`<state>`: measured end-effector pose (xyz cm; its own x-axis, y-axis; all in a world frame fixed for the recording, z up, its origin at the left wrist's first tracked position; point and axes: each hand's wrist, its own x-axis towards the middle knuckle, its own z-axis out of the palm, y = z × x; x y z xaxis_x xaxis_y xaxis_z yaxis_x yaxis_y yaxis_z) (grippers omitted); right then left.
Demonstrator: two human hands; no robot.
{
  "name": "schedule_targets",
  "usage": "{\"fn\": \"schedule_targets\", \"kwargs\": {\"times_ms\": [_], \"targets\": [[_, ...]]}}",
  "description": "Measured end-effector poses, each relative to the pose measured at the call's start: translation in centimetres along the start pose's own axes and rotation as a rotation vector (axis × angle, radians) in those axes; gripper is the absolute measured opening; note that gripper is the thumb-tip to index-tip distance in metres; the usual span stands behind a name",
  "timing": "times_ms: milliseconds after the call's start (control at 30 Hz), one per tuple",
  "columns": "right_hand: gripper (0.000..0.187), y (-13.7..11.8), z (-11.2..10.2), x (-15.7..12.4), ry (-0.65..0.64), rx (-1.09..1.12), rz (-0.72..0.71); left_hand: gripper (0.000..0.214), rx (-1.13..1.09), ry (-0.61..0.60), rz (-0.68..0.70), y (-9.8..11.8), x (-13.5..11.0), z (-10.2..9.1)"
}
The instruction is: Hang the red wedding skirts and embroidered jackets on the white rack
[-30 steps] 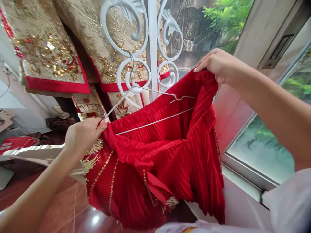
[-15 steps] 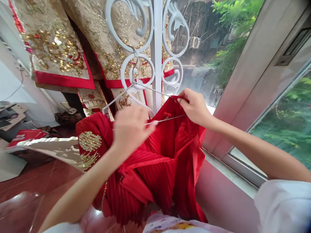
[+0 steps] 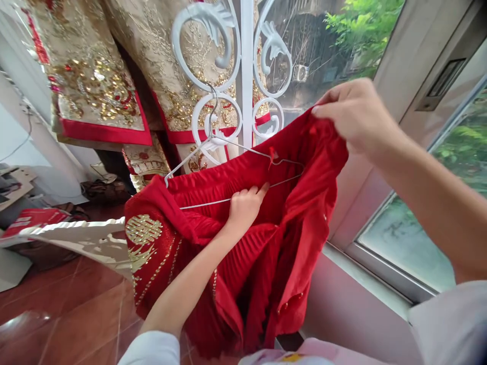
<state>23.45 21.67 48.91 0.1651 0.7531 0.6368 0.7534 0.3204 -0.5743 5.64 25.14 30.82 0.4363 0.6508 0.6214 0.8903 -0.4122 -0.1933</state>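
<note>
A red pleated skirt [image 3: 266, 263] with gold embroidery hangs partly on a thin white wire hanger [image 3: 213, 147], whose hook sits in a white scrolled metal stand [image 3: 243, 71]. My left hand [image 3: 245, 205] is closed on the hanger's lower wire and the red fabric beside it, inside the skirt's waist. My right hand [image 3: 353, 116] is raised at the upper right, pinching the skirt's waistband edge and holding it up above the hanger's right end.
Gold-embroidered garments with red trim [image 3: 95, 91] hang behind the stand at the upper left. A window [image 3: 414, 233] and its sill run along the right. Red tiled floor [image 3: 57, 309] lies below left, with a white-gold panel [image 3: 76, 235] and clutter by the wall.
My right hand has risen from the hanger's right end, lifting the waistband up and to the right. My left hand has shifted right along the lower wire and now grips it inside the skirt.
</note>
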Motion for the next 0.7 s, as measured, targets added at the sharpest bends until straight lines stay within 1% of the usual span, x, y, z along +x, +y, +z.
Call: {"fn": "schedule_targets", "kwargs": {"times_ms": [33,100,167,233,267,300,333,367,400,433,467,500,533,600,633,700], "targets": [[0.011,-0.3,0.8,-1.7,-0.054,-0.094,-0.094,0.047,-0.007,-0.024,-0.012,0.2,0.2,-0.2],[0.01,0.0,3.2,-5.4,-0.219,-0.324,-0.294,0.046,-0.026,-0.058,-0.028,0.7,0.3,-0.7],[0.014,0.8,5.5,-8.3,-0.358,-0.516,-0.394,0.044,-0.078,-0.046,-0.019,0.9,-0.2,-1.5],[0.018,1.3,6.9,-9.6,-0.415,-0.628,-0.435,0.04,-0.162,0.042,0.011,0.5,-1.6,-2.5],[0.021,1.2,7.1,-9.6,-0.408,-0.65,-0.449,0.039,-0.189,0.118,0.002,0.1,-2.6,-3.1],[0.025,0.9,7.2,-9.1,-0.37,-0.645,-0.464,0.039,-0.189,0.209,-0.045,-0.5,-3.8,-3.8],[0.03,0.5,7.1,-8.4,-0.301,-0.614,-0.48,0.039,-0.161,0.303,-0.139,-1.3,-5.0,-4.4],[0.032,0.0,7.0,-7.4,-0.216,-0.563,-0.499,0.041,-0.109,0.389,-0.279,-2.2,-6.3,-5.0],[0.031,-0.5,7.0,-6.4,-0.134,-0.5,-0.521,0.044,-0.051,0.451,-0.439,-3.1,-7.4,-5.4],[0.028,-1.0,7.3,-5.4,-0.079,-0.434,-0.548,0.048,-0.007,0.469,-0.59,-4.1,-8.4,-5.7],[0.027,-1.4,7.8,-4.6,-0.061,-0.377,-0.572,0.049,0.01,0.442,-0.715,-5.2,-9.2,-5.9],[0.028,-1.7,8.5,-3.9,-0.076,-0.335,-0.588,0.049,0.002,0.378,-0.807,-6.2,-9.8,-6.0],[0.03,-1.9,9.4,-3.5,-0.108,-0.308,-0.592,0.045,-0.029,0.3,-0.862,-7.1,-10.2,-6.0],[0.037,-1.9,11.2,-3.2,-0.142,-0.279,-0.584,0.033,-0.158,0.171,-0.894,-9.0,-10.5,-6.1],[0.04,-1.8,12.0,-3.1,-0.135,-0.27,-0.588,0.03,-0.256,0.147,-0.902,-10.0,-10.6,-6.4],[0.047,-1.3,12.9,-3.1,-0.112,-0.264,-0.636,0.029,-0.479,0.18,-0.925,-12.1,-10.5,-7.7]]}}
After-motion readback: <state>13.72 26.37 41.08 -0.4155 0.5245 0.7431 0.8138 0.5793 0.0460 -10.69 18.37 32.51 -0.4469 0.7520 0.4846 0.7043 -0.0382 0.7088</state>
